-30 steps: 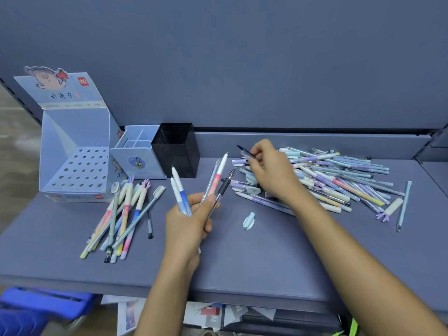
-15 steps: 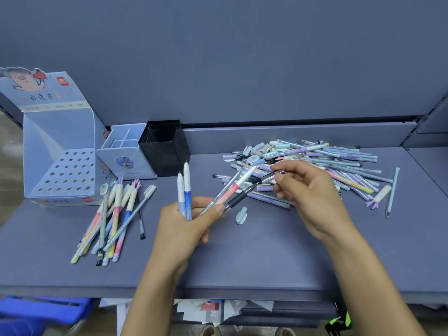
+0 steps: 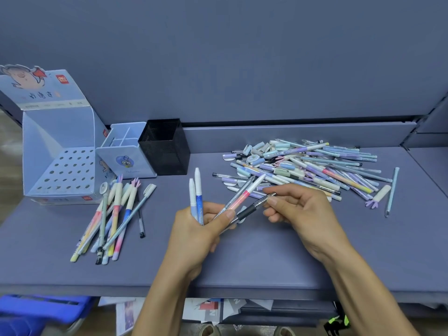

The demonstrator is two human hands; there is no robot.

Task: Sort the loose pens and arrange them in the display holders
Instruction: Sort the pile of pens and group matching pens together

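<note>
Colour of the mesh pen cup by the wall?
The mesh pen cup is black, seen best in the head view.

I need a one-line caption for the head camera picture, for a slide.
Left hand holds a fan of pens; right hand pinches a clear black-grip pen, near the loose pen heap.

Left hand, right hand: curled, close.

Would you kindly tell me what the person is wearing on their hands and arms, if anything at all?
Nothing worn is visible. The left hand and the right hand are bare, with no gloves or rings to be seen. The left forearm and the right forearm are uncovered down to the picture's lower edge: no sleeves, watch or wristbands in view.
</note>
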